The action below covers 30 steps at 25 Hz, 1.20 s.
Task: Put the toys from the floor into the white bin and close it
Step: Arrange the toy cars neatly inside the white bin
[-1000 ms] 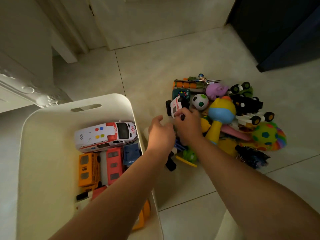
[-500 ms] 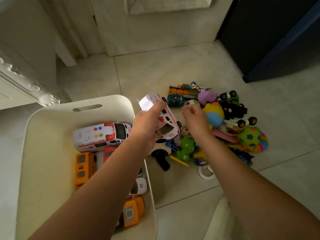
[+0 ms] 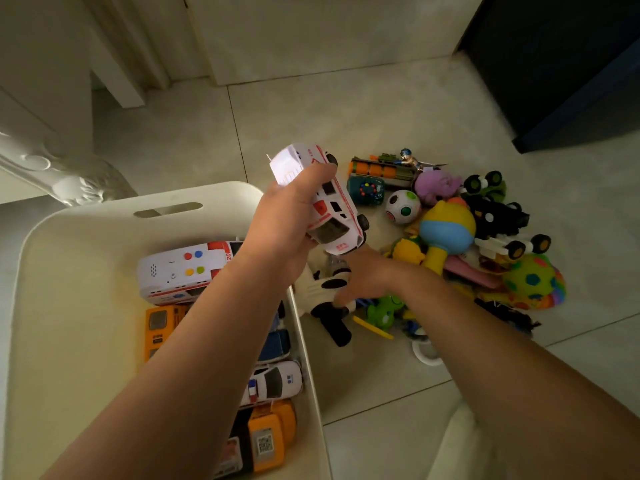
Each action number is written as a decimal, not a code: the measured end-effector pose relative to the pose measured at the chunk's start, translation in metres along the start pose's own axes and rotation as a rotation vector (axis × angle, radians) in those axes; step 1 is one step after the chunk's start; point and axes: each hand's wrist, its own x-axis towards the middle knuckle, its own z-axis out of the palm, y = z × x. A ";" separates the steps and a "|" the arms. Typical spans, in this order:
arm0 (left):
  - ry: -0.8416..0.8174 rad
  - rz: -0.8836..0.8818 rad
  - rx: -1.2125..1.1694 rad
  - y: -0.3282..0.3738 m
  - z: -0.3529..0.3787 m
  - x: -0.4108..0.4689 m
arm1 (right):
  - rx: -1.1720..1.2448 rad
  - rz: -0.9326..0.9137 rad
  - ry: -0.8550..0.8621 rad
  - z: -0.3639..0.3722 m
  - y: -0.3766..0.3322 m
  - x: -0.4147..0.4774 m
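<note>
Our left hand [image 3: 287,233] grips a white ambulance toy [image 3: 334,216], holding it tilted in the air near the far right corner of the open white bin [image 3: 86,220]. Our right hand [image 3: 369,277] rests on a black-and-white toy [image 3: 323,289] on the floor [image 3: 346,98] just beside the bin. We cannot tell whether its fingers clasp the toy.

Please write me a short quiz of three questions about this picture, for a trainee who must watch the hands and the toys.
1. True or false: the left hand grips a white toy ambulance with red stripes.
2. What does the right hand touch? A) a purple pig; B) the black-and-white plastic toy beside the white plastic bin; C) a green ball.
3. Fill in: the big white toy van with coloured buttons lies inside the ____.
Key: 1 true; 2 B; 3 bin.
</note>
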 end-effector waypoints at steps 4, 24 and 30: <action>-0.007 -0.010 -0.020 0.001 -0.007 -0.014 | -0.441 -0.003 0.203 0.043 -0.004 0.000; 0.273 -0.220 0.118 -0.019 -0.172 -0.124 | 1.189 -0.151 0.448 -0.020 -0.027 -0.135; 0.280 -0.197 0.128 -0.017 -0.207 -0.142 | 1.423 -0.429 0.235 -0.017 -0.077 -0.156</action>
